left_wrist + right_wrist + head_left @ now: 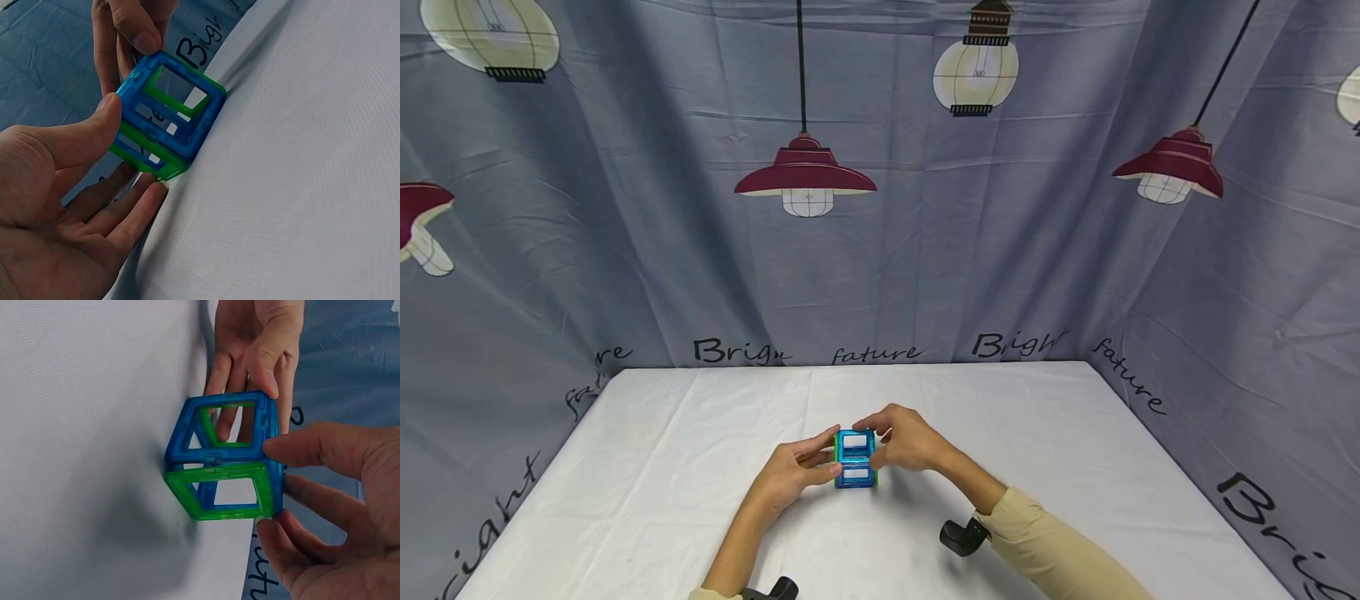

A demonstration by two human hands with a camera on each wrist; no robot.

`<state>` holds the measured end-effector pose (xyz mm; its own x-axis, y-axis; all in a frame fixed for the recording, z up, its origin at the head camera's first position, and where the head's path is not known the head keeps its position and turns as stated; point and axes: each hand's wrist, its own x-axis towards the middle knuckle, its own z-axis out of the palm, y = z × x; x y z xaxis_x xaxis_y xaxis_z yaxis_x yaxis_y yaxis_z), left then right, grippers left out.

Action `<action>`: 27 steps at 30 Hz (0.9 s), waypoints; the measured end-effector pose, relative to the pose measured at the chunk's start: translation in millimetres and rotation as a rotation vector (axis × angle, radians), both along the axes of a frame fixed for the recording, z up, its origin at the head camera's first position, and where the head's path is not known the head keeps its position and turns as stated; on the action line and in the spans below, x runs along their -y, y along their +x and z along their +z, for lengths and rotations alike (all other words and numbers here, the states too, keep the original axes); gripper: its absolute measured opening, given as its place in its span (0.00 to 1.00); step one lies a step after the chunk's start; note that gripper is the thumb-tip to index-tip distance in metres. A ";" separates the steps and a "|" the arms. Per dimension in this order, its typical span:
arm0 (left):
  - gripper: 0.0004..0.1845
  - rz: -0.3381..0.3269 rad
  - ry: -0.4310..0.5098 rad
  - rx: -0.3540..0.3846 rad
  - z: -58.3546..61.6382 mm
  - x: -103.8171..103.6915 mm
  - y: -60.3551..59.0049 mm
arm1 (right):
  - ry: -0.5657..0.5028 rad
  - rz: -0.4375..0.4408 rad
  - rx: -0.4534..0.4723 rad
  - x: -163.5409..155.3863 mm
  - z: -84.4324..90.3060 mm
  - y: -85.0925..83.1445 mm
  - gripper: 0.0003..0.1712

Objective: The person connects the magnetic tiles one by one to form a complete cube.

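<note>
A small cube of magnetic tiles (855, 479), built from blue and green square frames with open middles, stands on the white table. Blue frames form its near side and top; a green frame (262, 515) makes the side by the right hand. My left hand (786, 475) holds the cube from the left, thumb at the near upper edge and fingers along the green side. From the right, my right hand (910, 439) grips the upper part, its thumb on the blue frame (215, 454) and fingertips at the far edge.
A white cloth covers the table (662, 467). Grey-blue curtains (880, 275) printed with lamps and lettering hang behind it and at both sides. A black wrist camera mount (964, 537) sits below the right wrist, close over the cloth.
</note>
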<state>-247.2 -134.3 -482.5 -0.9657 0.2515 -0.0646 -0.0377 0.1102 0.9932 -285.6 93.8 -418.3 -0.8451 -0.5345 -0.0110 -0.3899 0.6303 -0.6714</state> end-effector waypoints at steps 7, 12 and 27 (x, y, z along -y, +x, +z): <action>0.34 0.006 -0.005 -0.006 0.6 1.4 1.1 | -0.019 0.000 0.016 -1.4 -1.4 1.5 0.32; 0.34 0.003 -0.015 -0.022 2.0 3.0 0.9 | -0.026 -0.007 0.004 -1.0 -4.8 1.0 0.32; 0.37 0.031 -0.068 0.007 14.0 11.8 0.0 | -0.005 -0.140 -0.051 -0.6 -3.1 3.5 0.33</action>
